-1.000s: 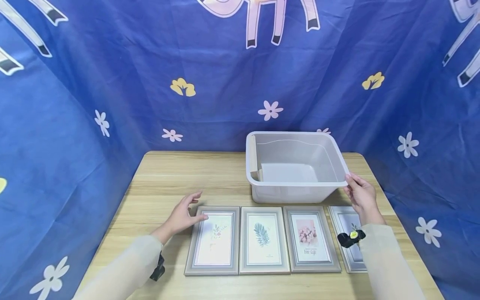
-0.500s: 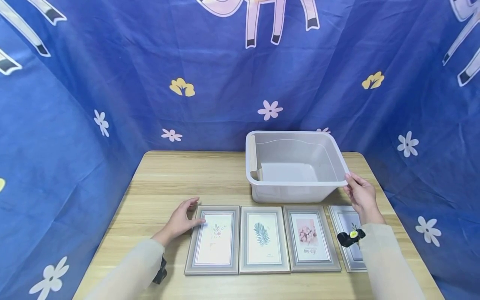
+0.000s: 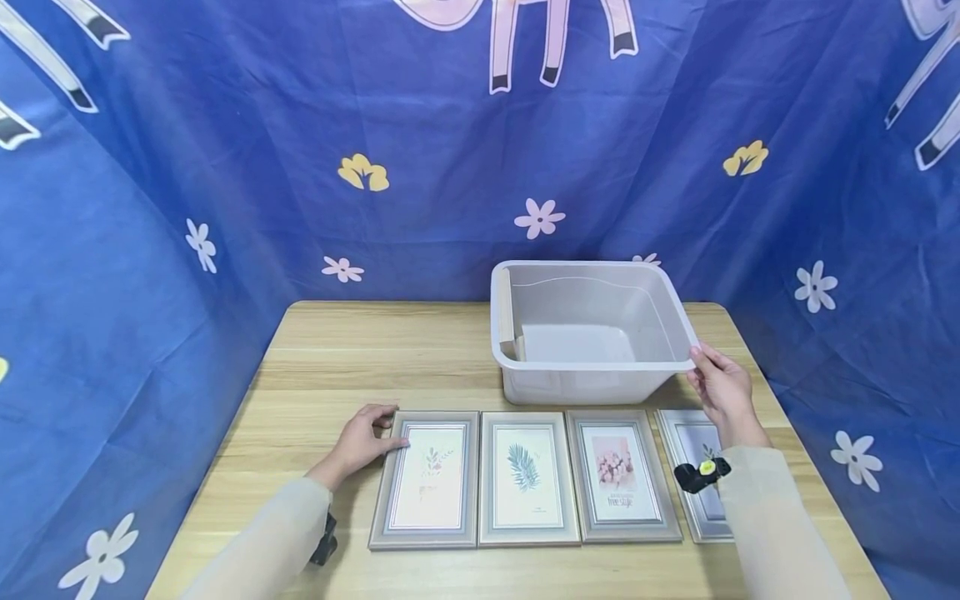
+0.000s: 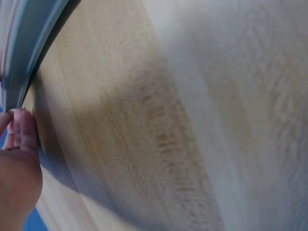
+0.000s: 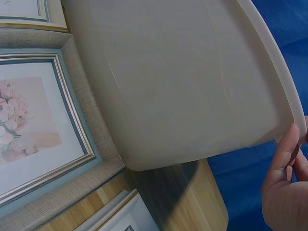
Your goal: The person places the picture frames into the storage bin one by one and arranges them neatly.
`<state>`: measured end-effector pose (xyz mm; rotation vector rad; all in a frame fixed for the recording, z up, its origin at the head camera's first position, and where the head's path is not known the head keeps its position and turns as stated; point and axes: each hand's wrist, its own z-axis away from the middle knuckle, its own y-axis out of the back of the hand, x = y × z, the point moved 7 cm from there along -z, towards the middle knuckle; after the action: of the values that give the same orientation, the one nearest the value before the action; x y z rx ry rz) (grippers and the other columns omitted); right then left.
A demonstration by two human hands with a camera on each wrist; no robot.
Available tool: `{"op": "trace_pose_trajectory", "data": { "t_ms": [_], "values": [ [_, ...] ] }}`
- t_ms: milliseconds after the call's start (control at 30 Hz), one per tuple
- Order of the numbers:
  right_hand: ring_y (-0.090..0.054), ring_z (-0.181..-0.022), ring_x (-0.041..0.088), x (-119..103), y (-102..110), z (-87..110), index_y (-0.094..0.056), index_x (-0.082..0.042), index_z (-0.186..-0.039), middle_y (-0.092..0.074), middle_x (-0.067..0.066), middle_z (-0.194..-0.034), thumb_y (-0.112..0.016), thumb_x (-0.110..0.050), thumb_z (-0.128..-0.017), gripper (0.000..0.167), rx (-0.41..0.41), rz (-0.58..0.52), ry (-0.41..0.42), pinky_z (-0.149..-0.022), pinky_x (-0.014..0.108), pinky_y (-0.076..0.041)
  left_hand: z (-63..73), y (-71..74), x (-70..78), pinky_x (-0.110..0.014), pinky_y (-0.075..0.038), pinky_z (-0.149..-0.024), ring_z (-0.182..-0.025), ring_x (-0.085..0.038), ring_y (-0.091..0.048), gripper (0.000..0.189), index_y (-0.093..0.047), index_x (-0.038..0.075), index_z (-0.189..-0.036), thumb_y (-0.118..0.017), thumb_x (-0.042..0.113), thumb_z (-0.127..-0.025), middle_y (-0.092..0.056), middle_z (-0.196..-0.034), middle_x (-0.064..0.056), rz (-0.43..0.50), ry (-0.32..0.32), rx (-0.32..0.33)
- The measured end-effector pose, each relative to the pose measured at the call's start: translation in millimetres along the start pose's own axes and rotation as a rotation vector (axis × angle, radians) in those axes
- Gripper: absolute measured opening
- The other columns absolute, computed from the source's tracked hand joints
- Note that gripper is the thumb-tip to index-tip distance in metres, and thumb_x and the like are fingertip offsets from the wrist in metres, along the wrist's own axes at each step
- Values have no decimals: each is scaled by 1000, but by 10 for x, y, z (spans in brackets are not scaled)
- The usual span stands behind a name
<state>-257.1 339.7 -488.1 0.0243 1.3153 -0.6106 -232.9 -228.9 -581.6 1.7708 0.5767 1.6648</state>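
Observation:
At the left end of a row of picture frames, my left hand (image 3: pixel 358 442) grips the upper left edge of a picture frame (image 3: pixel 427 533) with a plant print. The thumb lies over the frame's border and the fingers are bent at its outer side. The left wrist view shows those fingertips against the frame's edge (image 4: pixel 30 36); the frame lies flat. My right hand (image 3: pixel 723 390) pinches the front right corner of a grey plastic bin (image 3: pixel 577 385), thumb outside the rim. In the right wrist view the bin's wall (image 5: pixel 168 86) fills the middle.
Beside the left frame lie a leaf-print frame (image 3: pixel 528 479), a pink-flower frame (image 3: pixel 622 479) and a frame (image 3: pixel 690 517) partly under the right sleeve. A pale frame-like piece (image 3: pixel 507 308) leans inside the bin's left wall. Blue curtains (image 3: pixel 420 108) surround the wooden table (image 3: pixel 375 350).
My left hand has come down and its fingers have closed from a spread pose onto the left frame's edge. My right hand and the bin have stayed put.

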Motion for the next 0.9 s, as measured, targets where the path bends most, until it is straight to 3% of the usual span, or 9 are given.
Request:
{"op": "trace_pose_trajectory", "data": {
  "t_ms": [467, 900],
  "values": [
    [-58, -58, 7, -9, 1, 19, -72, -20, -88, -63, 0, -73, -72, -14, -84, 7, -1, -4, -6, -54, 16, -53, -30, 6, 4, -45, -48, -92, -107, -34, -56, 68, -51, -4, -129, -83, 21, -74, -59, -118, -19, 83, 115, -44],
    [-58, -57, 6, -6, -9, 23, -71, -19, -86, -63, 0, -71, -70, -11, -86, 8, -4, -23, -9, -53, 16, -52, -120, 101, 64, -32, -53, -85, -104, -34, -59, 64, -48, -12, -127, -80, 7, -76, -58, -116, -24, 336, 112, -85]
  ]
}}
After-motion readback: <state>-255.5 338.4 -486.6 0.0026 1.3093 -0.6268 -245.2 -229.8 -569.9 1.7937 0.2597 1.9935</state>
